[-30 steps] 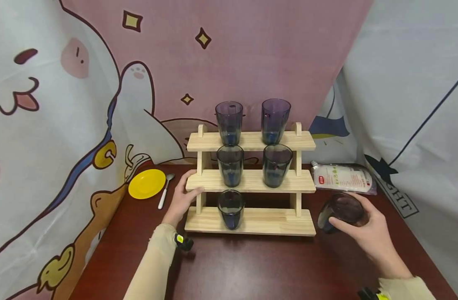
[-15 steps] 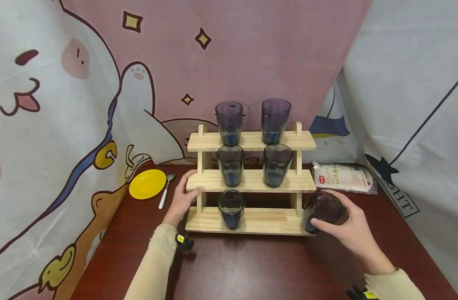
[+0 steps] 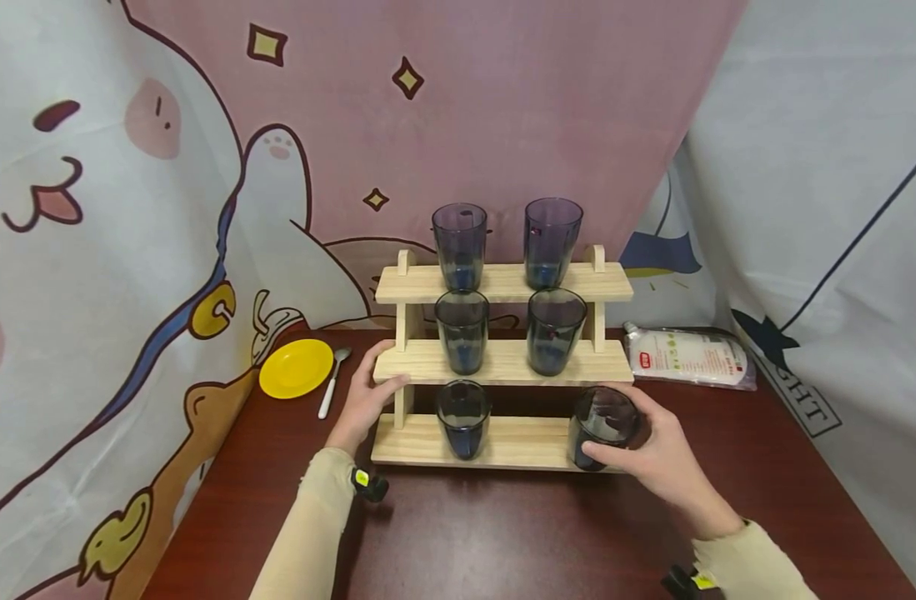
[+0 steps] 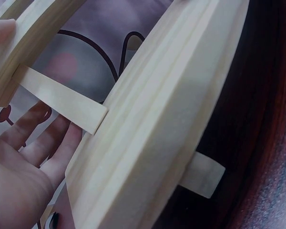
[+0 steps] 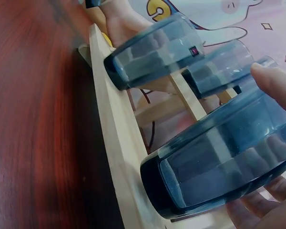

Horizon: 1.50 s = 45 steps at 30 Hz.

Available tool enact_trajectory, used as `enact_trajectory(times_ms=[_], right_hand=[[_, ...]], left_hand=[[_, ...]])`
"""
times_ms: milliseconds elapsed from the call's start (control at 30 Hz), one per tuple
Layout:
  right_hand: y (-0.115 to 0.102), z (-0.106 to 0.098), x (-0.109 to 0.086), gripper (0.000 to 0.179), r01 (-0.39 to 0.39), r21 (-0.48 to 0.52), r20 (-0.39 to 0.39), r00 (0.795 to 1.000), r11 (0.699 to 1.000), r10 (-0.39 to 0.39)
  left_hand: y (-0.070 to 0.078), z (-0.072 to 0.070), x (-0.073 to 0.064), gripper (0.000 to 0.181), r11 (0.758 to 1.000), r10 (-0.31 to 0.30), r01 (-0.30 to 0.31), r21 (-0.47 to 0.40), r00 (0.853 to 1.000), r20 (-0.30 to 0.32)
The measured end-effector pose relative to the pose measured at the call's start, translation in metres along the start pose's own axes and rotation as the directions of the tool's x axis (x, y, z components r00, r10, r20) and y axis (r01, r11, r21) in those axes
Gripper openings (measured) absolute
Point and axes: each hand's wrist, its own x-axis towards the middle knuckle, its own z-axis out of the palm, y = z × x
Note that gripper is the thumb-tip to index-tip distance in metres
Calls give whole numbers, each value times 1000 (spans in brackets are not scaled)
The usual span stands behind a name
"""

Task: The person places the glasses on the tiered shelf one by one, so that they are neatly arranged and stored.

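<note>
A three-tier wooden display rack stands on the table. My left hand holds the left end of its middle shelf, thumb at the front edge and fingers around the end, as the left wrist view shows. My right hand grips a dark tinted glass tumbler by its side, thumb in front and fingers behind. The tumbler's base is over the right end of the lowest shelf, close to the wood. Another tumbler stands upright on that shelf's left half. Two more stand on the middle shelf and two on the top.
Left of the rack, a yellow plate and a spoon with a white handle lie on the dark red table. A clear-wrapped white pouch lies at the back right. Patterned cloth hangs behind and at both sides.
My right hand has carried the tumbler leftward from beside the rack to over the right end of the lowest shelf, tilting it more upright. The left hand has stayed on the rack.
</note>
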Motion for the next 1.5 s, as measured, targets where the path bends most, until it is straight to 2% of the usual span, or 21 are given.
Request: enact_trajectory(times_ms=[133, 433, 700, 1000, 1500], right_hand=[[3, 9, 3, 78, 24, 23, 28, 999, 999, -25], [7, 25, 9, 75, 22, 56, 69, 997, 998, -25], [6, 34, 13, 75, 19, 30, 69, 997, 999, -21], [5, 43, 13, 77, 19, -42, 25, 1000, 999, -18], [2, 51, 13, 79, 43, -92, -28, 999, 995, -45]], left_hand=[[0, 1, 0, 65, 1000, 1, -1, -4, 1000, 0], [0, 2, 1, 65, 1000, -1, 1, -13, 1000, -2], [-2, 2, 0, 64, 1000, -3, 3, -12, 1000, -3], [1, 2, 0, 64, 1000, -6, 6, 0, 1000, -12], [-2, 0, 0, 64, 1000, -3, 3, -7, 1000, -14]])
